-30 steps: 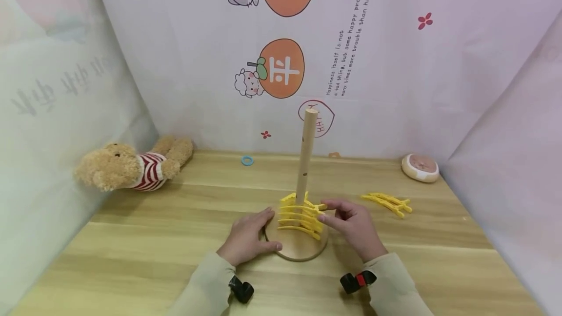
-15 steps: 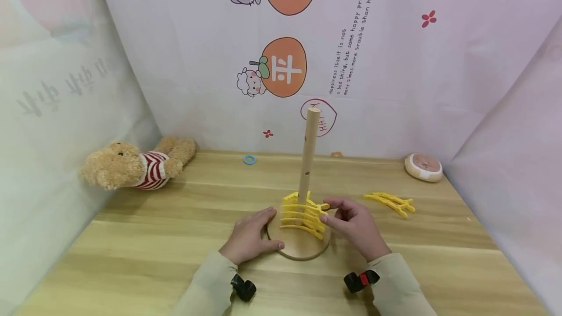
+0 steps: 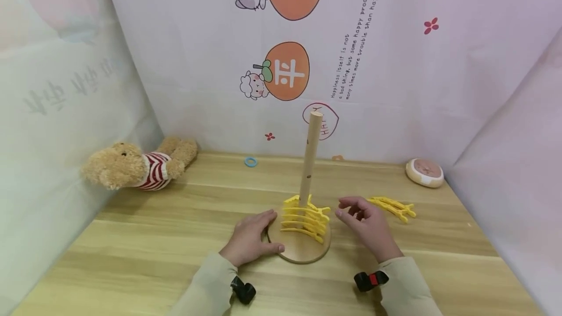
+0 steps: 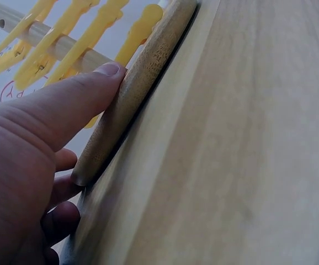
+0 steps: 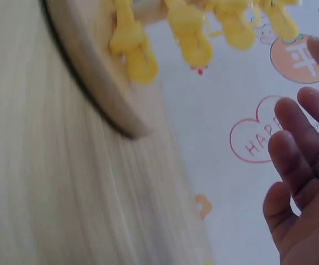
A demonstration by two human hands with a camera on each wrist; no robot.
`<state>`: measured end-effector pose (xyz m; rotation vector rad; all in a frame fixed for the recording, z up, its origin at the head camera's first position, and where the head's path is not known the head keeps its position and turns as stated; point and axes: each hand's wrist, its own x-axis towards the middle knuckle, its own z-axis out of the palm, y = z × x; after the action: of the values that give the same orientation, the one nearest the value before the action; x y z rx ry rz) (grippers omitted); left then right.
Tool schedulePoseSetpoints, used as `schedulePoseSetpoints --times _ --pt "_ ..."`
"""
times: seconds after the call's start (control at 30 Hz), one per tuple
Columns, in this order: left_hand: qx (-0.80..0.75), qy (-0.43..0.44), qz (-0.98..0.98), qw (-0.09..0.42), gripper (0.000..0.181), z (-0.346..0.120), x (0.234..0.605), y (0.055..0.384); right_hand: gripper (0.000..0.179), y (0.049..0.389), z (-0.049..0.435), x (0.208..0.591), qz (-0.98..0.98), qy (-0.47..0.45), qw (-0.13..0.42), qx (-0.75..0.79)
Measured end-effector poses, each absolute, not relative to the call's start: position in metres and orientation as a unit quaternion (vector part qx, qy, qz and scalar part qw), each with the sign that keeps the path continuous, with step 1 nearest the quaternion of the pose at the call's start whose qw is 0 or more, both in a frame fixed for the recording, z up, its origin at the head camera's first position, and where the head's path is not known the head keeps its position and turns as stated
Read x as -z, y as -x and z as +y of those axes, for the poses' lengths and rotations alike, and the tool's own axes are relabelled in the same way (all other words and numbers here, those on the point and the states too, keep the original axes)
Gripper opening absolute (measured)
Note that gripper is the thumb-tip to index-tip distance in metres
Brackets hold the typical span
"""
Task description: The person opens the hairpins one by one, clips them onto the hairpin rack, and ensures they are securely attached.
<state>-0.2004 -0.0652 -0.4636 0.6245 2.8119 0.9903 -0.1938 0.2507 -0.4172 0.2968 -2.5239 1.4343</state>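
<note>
1. Yellow pieces [image 3: 319,226]: at least four round one post [image 3: 311,152], apparently two loose pieces [image 3: 388,207] at right.
2. Left hand [image 3: 249,239] grips base [image 3: 298,253]; right hand [image 3: 368,223] beside it, fingers loosely bent.
3. One bear [image 3: 154,170], one ring [image 3: 250,162]; wood-grain table [image 3: 175,247], printed wall [image 3: 377,126].

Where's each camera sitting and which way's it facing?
Head: on the head, facing forward and down at the wooden stand; left hand, right hand and sleeves show.
Left wrist: on that wrist, facing the round base; left hand shows.
Right wrist: likewise, facing base and backdrop; right hand shows.
Both wrist views share yellow clips.
</note>
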Motion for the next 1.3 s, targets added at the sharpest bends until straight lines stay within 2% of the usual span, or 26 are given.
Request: schedulePoseSetpoints --times 0.27,0.47,0.63,0.87,1.03,1.3 --pt "-0.321 -0.206 0.923 0.050 0.094 -0.064 0.465 0.200 0.035 0.198 0.268 0.431 -0.880 -0.052 0.137 -0.452" --pt "-0.319 -0.203 0.925 0.042 0.093 -0.067 0.462 0.203 0.035 0.202 0.278 0.437 -0.888 -0.003 0.185 -0.420" --pt "-0.320 -0.204 0.924 0.041 0.093 -0.068 0.462 0.203 0.039 0.202 0.285 0.439 -0.887 0.010 0.202 -0.416" --pt "-0.324 -0.205 0.923 0.046 0.096 -0.063 0.469 0.201 0.040 0.199 0.305 0.441 -0.884 0.094 0.199 -0.413" --pt "-0.322 -0.204 0.923 0.050 0.096 -0.062 0.471 0.201 0.050 0.199 0.327 0.445 -0.885 0.176 0.169 -0.398" --pt "-0.324 -0.201 0.923 0.049 0.094 -0.063 0.467 0.201 0.058 0.198 0.346 0.451 -0.874 0.222 0.138 -0.410"
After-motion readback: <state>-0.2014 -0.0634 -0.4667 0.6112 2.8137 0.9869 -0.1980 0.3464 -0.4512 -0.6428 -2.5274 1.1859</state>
